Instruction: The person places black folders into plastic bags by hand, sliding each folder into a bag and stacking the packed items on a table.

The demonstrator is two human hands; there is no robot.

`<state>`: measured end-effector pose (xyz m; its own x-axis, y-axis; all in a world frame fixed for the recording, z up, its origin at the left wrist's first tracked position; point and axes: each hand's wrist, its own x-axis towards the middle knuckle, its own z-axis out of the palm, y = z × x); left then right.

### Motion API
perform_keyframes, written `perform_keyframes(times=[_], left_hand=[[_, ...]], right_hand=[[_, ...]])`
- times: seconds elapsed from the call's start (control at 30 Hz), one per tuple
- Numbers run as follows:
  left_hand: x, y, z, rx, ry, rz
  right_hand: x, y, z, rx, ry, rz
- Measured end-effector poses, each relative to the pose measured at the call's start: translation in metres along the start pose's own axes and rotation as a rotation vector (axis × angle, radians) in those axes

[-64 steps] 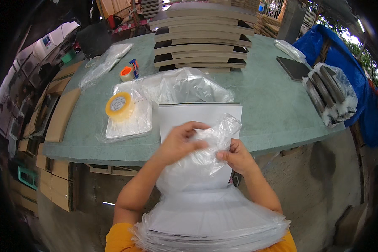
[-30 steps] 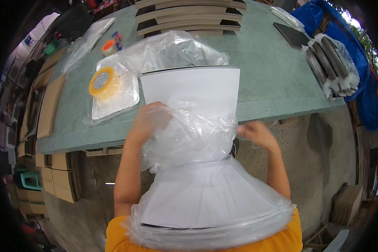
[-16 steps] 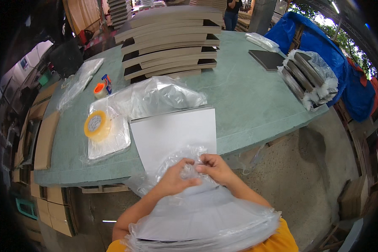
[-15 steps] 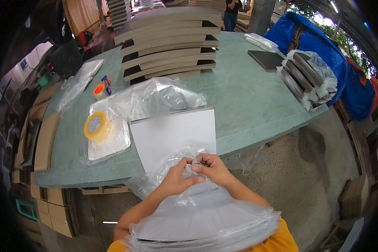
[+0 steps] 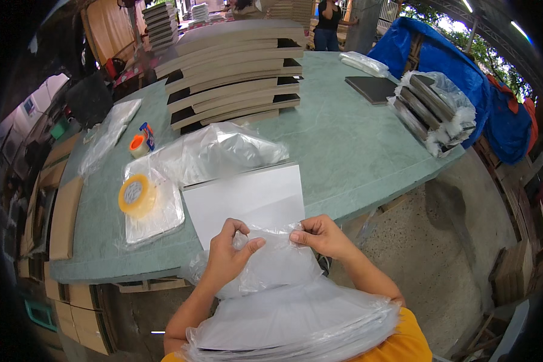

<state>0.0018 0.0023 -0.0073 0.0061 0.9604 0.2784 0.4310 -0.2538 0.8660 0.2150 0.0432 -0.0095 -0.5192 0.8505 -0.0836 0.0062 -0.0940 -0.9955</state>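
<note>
A clear plastic bag (image 5: 283,265) stretches between my hands, just in front of a white board (image 5: 241,196) at the table's near edge. My right hand (image 5: 326,235) pinches the bag's rim between thumb and fingers. At the other side, my left hand (image 5: 226,253) has its fingers curled at the rim, with film between them and the thumb. Below, a thick pile of clear plastic film (image 5: 295,326) lies against my yellow shirt, partly hiding my forearms. Behind the white board, more clear plastic bags (image 5: 223,151) lie bunched on the table.
The green table (image 5: 332,151) carries a tall stack of grey boards (image 5: 235,72), a yellow tape roll (image 5: 137,196), an orange tape roll (image 5: 139,145), a dark board (image 5: 371,88) and a plastic-wrapped bundle (image 5: 431,111). Beyond the table stands a person (image 5: 327,24).
My hands have moved apart, from bunched together to opposite sides of the bag's rim, which is now spread wide. The view has shifted slightly.
</note>
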Motion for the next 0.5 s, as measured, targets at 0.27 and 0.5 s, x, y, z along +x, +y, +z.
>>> perform_keyframes(times=[0.27,0.5], left_hand=[[-0.012,-0.048,-0.004,-0.122,-0.102,0.112],[-0.026,-0.087,-0.155,-0.412,0.878,-0.229]], right_hand=[[0.008,0.019,-0.005,0.689,-0.032,-0.045],[-0.017,-0.011,-0.041,0.5,0.071,0.044]])
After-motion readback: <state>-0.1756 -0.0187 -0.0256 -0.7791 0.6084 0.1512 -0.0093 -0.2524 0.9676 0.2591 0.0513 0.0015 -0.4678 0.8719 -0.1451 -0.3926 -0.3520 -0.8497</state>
